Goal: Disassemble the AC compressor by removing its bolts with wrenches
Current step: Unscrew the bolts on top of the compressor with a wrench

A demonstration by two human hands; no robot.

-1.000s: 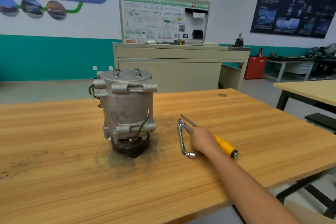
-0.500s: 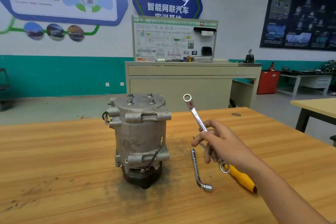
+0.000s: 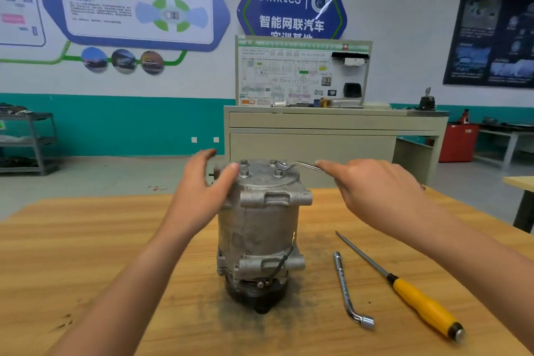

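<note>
The grey AC compressor [image 3: 260, 228] stands upright on the wooden table [image 3: 86, 254], with several bolts [image 3: 244, 173] sticking up from its top face. My left hand [image 3: 202, 191] rests against the compressor's upper left edge, thumb on the top rim, fingers spread. My right hand [image 3: 372, 191] holds the shaft of a ring wrench [image 3: 300, 165], whose ring end sits at the far right bolt on top. The rest of the wrench is hidden under my hand.
An L-shaped socket wrench [image 3: 348, 292] and a yellow-handled screwdriver [image 3: 416, 295] lie on the table right of the compressor. A dark grease smear surrounds the compressor's base. A beige training bench [image 3: 332, 136] stands behind the table, another table [image 3: 520, 182] at far right.
My right hand picked the ring wrench off the table, raised it, then brought its ring end to a top bolt. My left hand came into view and settled on the compressor.
</note>
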